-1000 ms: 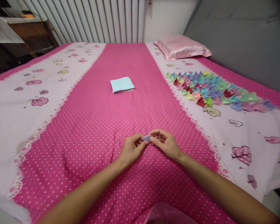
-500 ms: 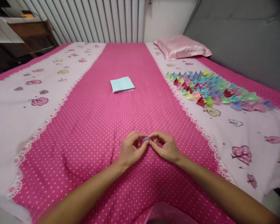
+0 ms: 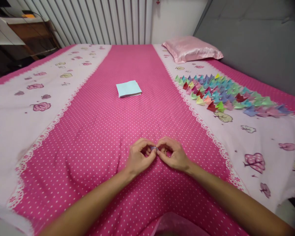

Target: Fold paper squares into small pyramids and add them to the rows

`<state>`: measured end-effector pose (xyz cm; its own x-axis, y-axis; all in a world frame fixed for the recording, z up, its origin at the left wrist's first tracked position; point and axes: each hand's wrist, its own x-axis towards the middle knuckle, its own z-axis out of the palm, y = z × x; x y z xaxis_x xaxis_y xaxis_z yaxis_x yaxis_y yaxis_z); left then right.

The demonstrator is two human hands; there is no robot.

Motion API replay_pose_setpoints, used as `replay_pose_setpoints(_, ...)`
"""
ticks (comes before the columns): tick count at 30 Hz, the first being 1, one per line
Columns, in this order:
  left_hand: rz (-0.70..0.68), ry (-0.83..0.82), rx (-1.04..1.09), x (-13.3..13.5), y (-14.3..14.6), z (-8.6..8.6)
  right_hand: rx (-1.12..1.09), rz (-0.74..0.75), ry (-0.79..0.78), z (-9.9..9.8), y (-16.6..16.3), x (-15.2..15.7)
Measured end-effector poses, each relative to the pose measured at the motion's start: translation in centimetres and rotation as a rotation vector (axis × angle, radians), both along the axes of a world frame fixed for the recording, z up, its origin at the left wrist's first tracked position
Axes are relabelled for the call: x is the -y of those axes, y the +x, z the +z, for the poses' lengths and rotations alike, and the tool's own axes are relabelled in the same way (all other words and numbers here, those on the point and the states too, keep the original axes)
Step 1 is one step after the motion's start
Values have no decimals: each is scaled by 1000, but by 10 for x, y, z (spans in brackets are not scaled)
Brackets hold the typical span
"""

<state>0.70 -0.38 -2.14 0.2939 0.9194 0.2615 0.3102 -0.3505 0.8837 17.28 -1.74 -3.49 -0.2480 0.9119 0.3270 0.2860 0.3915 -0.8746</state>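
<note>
A small folded piece of purple paper point(image 3: 153, 148) is pinched between my two hands, low in the middle of the view. My left hand point(image 3: 140, 156) grips it from the left, thumb below and index finger above. From the right, my right hand point(image 3: 174, 154) pinches its other end between thumb and index finger. The fingertips of both hands meet or nearly meet, hiding most of the paper, so its folded shape cannot be made out. Farther ahead on the bed lies a stack of square paper sheets point(image 3: 129, 88), light blue on top.
Rows of small folded paper pieces point(image 3: 221, 93) in many colours cover the bed at the right. Behind them a pink satin pillow point(image 3: 191, 49) lies by the grey headboard point(image 3: 250, 42). The pink dotted bedspread point(image 3: 108, 121) has some wrinkles. A radiator point(image 3: 108, 23) stands beyond the bed.
My fingertips have closed in on the paper, and less of it shows than before. Both hands stay in nearly the same place; the stack and folded pieces have not moved.
</note>
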Motion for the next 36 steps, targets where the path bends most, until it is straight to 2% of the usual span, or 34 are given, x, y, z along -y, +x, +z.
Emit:
replay_pose_setpoints(13,-18,-14,27,0,-1,-2,-1,33,-73,-1,1,-1)
replay_pose_setpoints(22,-55,-32,23,1,-1,-2,9,78,-54,2,2,-3)
replay_pose_setpoints(25,-65,16,7,1,-1,-2,8,91,-37,4,2,-3)
replay_pose_setpoints(32,-50,276,-58,3,2,-3,12,100,37,1,2,-3)
replay_pose_setpoints(36,-17,307,-52,3,3,-3,-7,108,64,-1,2,-4)
